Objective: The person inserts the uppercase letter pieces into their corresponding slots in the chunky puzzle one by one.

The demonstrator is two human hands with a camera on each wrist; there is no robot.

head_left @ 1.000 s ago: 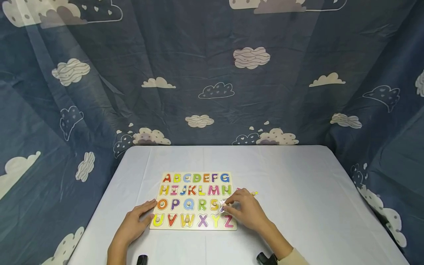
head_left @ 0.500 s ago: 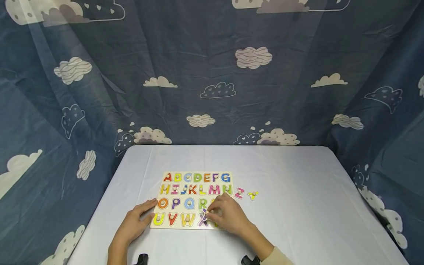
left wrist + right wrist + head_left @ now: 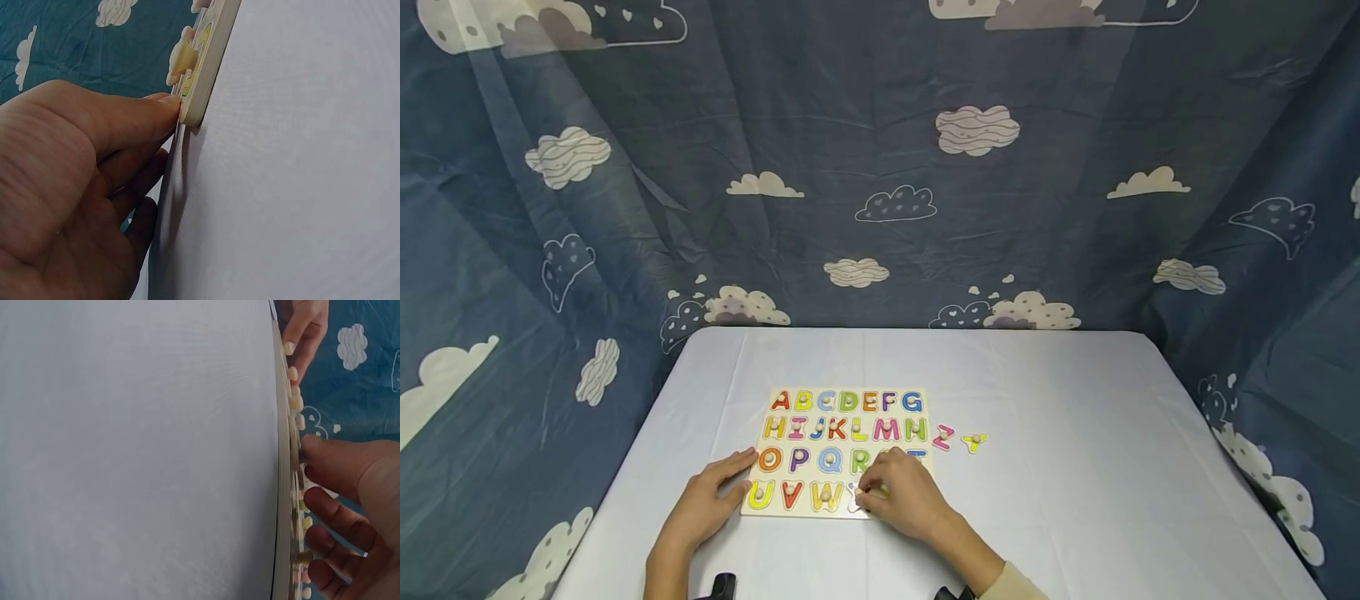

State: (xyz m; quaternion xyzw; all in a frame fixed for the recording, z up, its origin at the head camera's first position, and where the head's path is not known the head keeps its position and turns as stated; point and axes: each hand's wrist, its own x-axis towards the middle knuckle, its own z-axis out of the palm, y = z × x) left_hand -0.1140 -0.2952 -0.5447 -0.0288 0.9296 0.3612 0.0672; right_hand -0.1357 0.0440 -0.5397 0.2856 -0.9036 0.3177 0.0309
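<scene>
A wooden alphabet puzzle board (image 3: 808, 516) lies flat on the white table, its knobbed letters in rows from A to W. My left hand (image 3: 703, 500) rests against the board's left edge, thumb near the letter U (image 3: 761, 496); in the left wrist view the thumb tip touches the board's corner (image 3: 194, 115). Over the bottom row, my right hand (image 3: 906, 496) pinches the purple X piece (image 3: 853, 502) at its slot, mostly hidden by the fingers. The hand also covers the S and the Y and Z slots. A pink Z piece (image 3: 943, 437) and a yellow Y piece (image 3: 973, 442) lie right of the board.
The white table (image 3: 1075, 467) extends to the right and behind the board. A dark blue curtain (image 3: 895, 250) with cloud prints hangs behind and at both sides. Black wrist straps (image 3: 724, 586) show at the near edge.
My right hand has moved left and down from the T slot to the X slot, carrying the X piece, which is now lowered there. The T slot, Z and Y pieces came into view. My left hand stays put.
</scene>
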